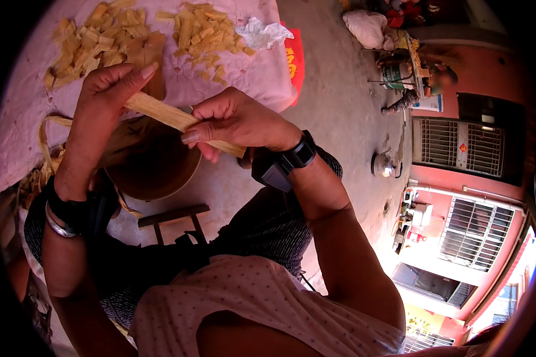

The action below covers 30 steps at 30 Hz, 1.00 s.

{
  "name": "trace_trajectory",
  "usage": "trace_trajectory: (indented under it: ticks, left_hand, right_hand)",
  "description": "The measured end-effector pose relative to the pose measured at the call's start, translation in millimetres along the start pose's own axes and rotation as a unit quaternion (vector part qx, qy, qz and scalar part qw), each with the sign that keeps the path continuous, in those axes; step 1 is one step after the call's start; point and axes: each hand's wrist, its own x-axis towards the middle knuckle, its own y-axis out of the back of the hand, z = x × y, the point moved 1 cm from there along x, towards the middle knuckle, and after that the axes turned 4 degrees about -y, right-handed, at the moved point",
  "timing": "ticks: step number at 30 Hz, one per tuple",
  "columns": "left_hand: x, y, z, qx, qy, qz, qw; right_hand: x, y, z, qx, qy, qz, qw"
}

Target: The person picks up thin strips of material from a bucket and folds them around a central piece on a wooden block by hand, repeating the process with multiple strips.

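A flat, pale tan strip of dried plant fibre [164, 113] stretches between my two hands, slanting down to the right. My left hand [107, 89] pinches its upper left end, thumb extended along it. Thumb and fingers of my right hand [238, 122] close round the strip nearer its other end, which pokes out below the palm. Just beyond my hands, a pink cloth-covered table [244, 77] carries two heaps of short tan pieces, one at left [95, 41] and one at right [205, 33]. Between them lies a brown flat board [146, 50], partly behind my left hand.
Below the strip stands a round brown tub [155, 172], with a small wooden stool [174, 215] near my legs. Crumpled white tissue [263, 34] and a red bag [295, 65] are at the table's right edge. Another person [443, 80] is at a far table on the right.
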Motion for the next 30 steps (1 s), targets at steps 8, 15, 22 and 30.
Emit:
trace_trajectory:
  ticks: [8, 15, 22, 30]
  left_hand:
    - [10.3, -1.1, -10.6, -0.030, -0.029, 0.024, 0.999]
    - [-4.5, -28.7, -36.3, -0.185, 0.094, -0.057, 0.977]
    - [-5.3, -28.0, -25.7, -0.375, 0.114, -0.080, 0.917]
    - [1.9, 4.5, -19.2, -0.341, 0.019, -0.019, 0.940]
  right_hand:
    - [7.1, -4.4, -16.3, 0.115, 0.181, 0.092, 0.972]
    - [28.7, -12.9, -16.0, 0.007, 0.341, 0.119, 0.933]
    - [27.7, -29.0, -16.4, -0.219, 0.392, 0.188, 0.874]
    - [26.1, -37.6, -16.6, -0.285, 0.383, 0.324, 0.816]
